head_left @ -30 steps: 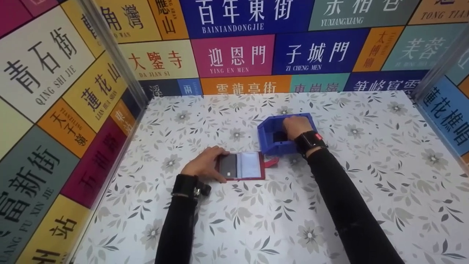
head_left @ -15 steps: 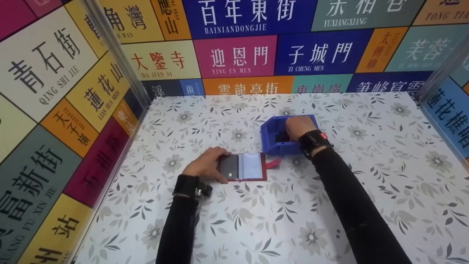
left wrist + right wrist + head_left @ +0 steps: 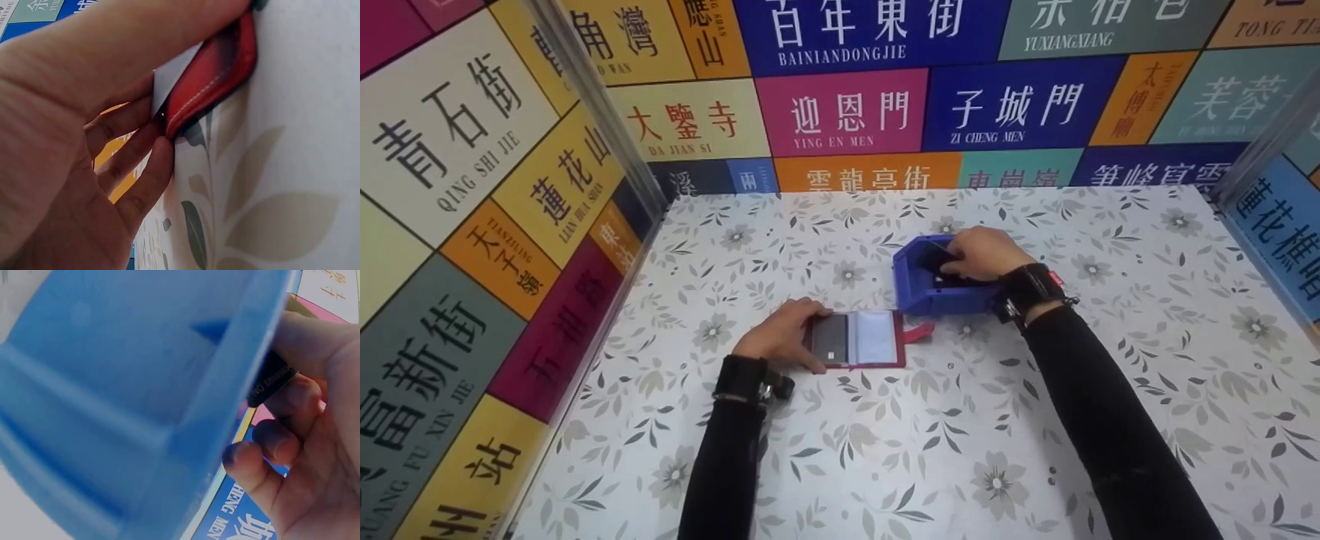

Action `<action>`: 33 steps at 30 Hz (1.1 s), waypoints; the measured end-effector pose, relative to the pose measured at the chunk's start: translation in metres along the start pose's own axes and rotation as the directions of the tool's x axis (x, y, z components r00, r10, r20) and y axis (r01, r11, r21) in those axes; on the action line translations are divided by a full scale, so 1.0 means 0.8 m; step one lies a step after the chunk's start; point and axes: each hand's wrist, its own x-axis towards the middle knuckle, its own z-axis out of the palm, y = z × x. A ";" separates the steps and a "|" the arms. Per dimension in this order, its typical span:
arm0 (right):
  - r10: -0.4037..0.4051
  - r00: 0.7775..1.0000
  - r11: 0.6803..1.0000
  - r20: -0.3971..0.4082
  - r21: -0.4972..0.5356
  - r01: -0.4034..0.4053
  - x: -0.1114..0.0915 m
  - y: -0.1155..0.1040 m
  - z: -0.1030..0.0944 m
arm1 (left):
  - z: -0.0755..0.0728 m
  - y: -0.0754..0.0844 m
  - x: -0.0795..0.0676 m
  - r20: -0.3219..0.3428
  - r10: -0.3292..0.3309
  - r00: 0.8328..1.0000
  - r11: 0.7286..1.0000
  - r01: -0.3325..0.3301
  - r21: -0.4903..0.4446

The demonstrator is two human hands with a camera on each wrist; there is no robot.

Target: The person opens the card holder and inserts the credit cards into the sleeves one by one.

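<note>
An open red card holder [image 3: 876, 339] with clear sleeves lies flat on the table, a grey card [image 3: 830, 341] with a chip in its left side. My left hand [image 3: 780, 339] grips its left end, thumb at the near corner and fingers at the far one. In the left wrist view, fingertips touch the stitched red edge [image 3: 197, 95]. Over the blue bin [image 3: 952, 304], my right hand [image 3: 988, 255] pinches a black card [image 3: 934, 256] between thumb and fingers. Printed characters show on the black card [image 3: 274, 379] in the right wrist view, partly behind the bin wall.
The card holder's red strap [image 3: 919, 332] sticks out to the right, close to the bin's near left corner. Panels with street names [image 3: 840, 112] wall in the flower-patterned table [image 3: 847, 465] at the back and sides.
My right hand has risen out of the bin's inside and turned, bringing the black card up into view. The left hand and the card holder stay in place.
</note>
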 end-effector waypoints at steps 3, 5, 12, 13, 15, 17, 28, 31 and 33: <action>-0.013 1.000 0.999 0.003 0.049 0.013 -0.002 0.004 0.001 | 0.000 -0.001 -0.001 -0.005 -0.008 1.000 1.000 0.008 -0.003; -0.036 0.999 0.995 -0.040 0.090 0.039 -0.003 0.007 0.003 | 0.000 -0.001 -0.001 -0.004 0.002 1.000 1.000 -0.002 -0.005; -0.005 0.919 0.821 -0.394 0.523 0.229 -0.028 -0.003 0.019 | -0.002 -0.003 0.000 0.012 0.030 0.999 0.999 -0.030 -0.010; 0.021 0.900 0.752 -0.436 0.600 0.273 -0.033 -0.005 0.024 | -0.002 -0.002 0.000 0.015 0.029 0.999 0.999 -0.029 -0.013; 0.079 0.868 0.623 -0.490 0.704 0.341 -0.044 -0.008 0.034 | -0.003 -0.001 0.002 0.016 0.032 0.999 0.999 -0.032 -0.014; 0.133 0.851 0.517 -0.508 0.768 0.378 -0.049 -0.006 0.044 | -0.004 0.000 0.002 0.018 0.037 0.999 0.999 -0.037 -0.013; 0.244 0.847 0.328 -0.472 0.862 0.386 -0.056 0.009 0.059 | -0.001 0.000 0.001 0.009 0.021 1.000 1.000 -0.021 -0.010; 0.230 0.853 0.318 -0.468 0.865 0.388 -0.057 0.008 0.056 | -0.001 0.000 0.001 0.009 0.014 1.000 1.000 -0.014 -0.004; 0.222 0.859 0.299 -0.461 0.871 0.390 -0.056 0.007 0.054 | -0.002 0.000 0.000 0.006 0.017 1.000 1.000 -0.017 -0.003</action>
